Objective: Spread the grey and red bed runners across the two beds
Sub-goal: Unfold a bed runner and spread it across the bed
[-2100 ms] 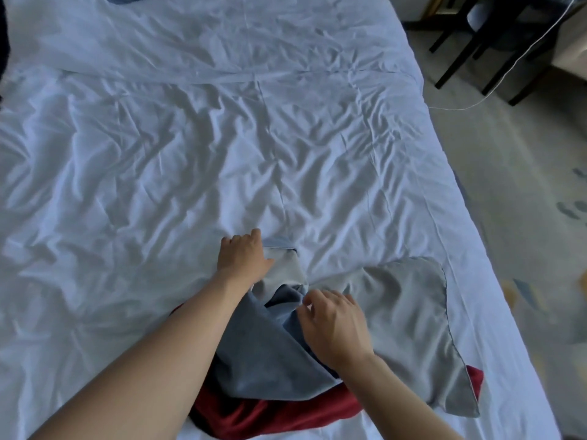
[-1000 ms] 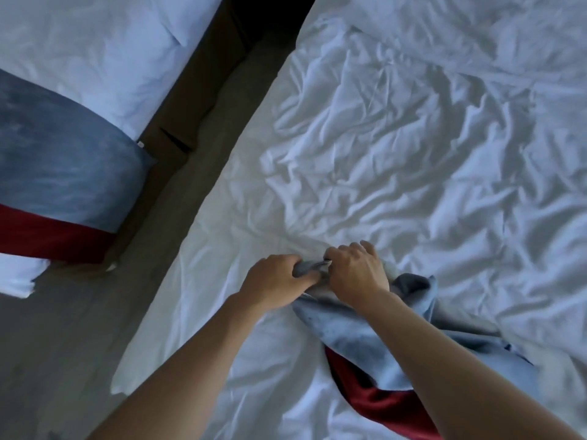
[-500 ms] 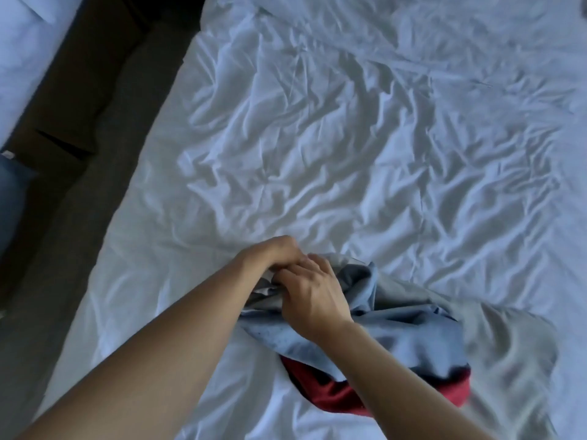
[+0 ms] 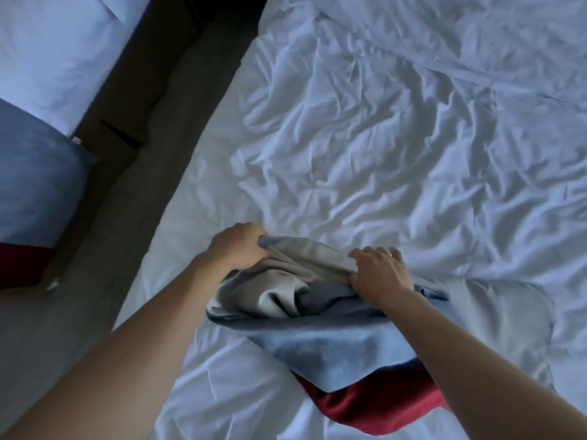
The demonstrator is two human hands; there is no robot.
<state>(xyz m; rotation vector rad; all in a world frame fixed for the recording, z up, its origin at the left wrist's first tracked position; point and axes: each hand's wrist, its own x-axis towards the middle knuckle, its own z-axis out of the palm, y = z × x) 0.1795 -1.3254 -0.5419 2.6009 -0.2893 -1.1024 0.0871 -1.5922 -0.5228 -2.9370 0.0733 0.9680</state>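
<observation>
A crumpled grey and red bed runner point(image 4: 330, 347) lies bunched on the near part of the wrinkled white bed point(image 4: 397, 147); its pale lining shows on top and its red band shows at the bottom. My left hand point(image 4: 236, 250) grips the runner's upper edge at its left end. My right hand point(image 4: 379, 273) grips the same edge a little to the right. A stretch of that edge is pulled between the two hands. On the other bed point(image 4: 54, 46) at far left a second grey and red runner point(image 4: 35, 192) lies spread flat.
A grey carpeted aisle point(image 4: 104, 255) runs between the two beds, with a dark piece of furniture point(image 4: 149, 87) at its far end. The bed's left edge drops to the floor just left of my left hand.
My hands, close together on the bunched runner half a second ago, have moved apart along its edge, opening out a stretch of pale lining. The view has swung left, showing the other bed again.
</observation>
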